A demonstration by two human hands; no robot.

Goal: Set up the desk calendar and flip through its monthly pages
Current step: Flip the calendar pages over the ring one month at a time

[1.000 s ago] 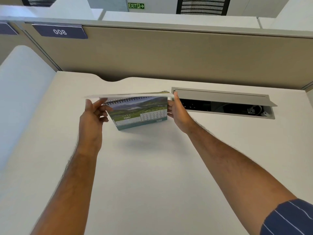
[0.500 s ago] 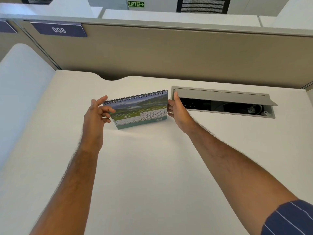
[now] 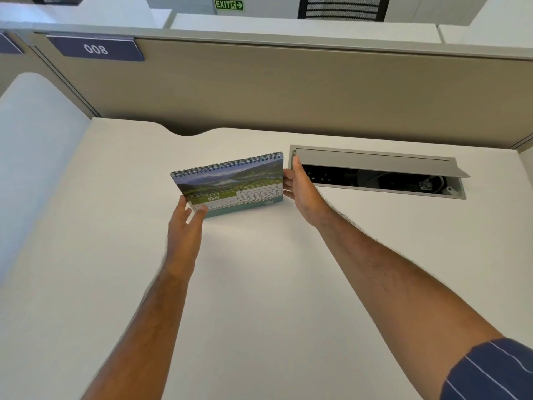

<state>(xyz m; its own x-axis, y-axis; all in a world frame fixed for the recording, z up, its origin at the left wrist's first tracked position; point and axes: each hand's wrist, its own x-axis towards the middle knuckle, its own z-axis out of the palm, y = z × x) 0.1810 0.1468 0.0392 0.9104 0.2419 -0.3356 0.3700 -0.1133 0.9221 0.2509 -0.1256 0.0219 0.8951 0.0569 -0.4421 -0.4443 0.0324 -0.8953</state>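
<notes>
A spiral-bound desk calendar (image 3: 230, 183) stands upright on the white desk (image 3: 259, 284), showing the MAY page with a green mountain landscape. My right hand (image 3: 301, 192) grips the calendar's right edge, thumb up along its side. My left hand (image 3: 184, 226) reaches up to the lower left corner, fingers apart, fingertips touching the bottom of the May page.
An open grey cable tray (image 3: 380, 174) with its lid raised sits just right of the calendar, cables inside. A beige partition (image 3: 288, 90) with a "008" label (image 3: 95, 49) closes the far side. A white divider (image 3: 34, 140) stands at the left.
The page that was lifted over the spiral has gone to the back, leaving May showing. My left hand dropped from the top left corner to the lower left corner. The right hand stayed.
</notes>
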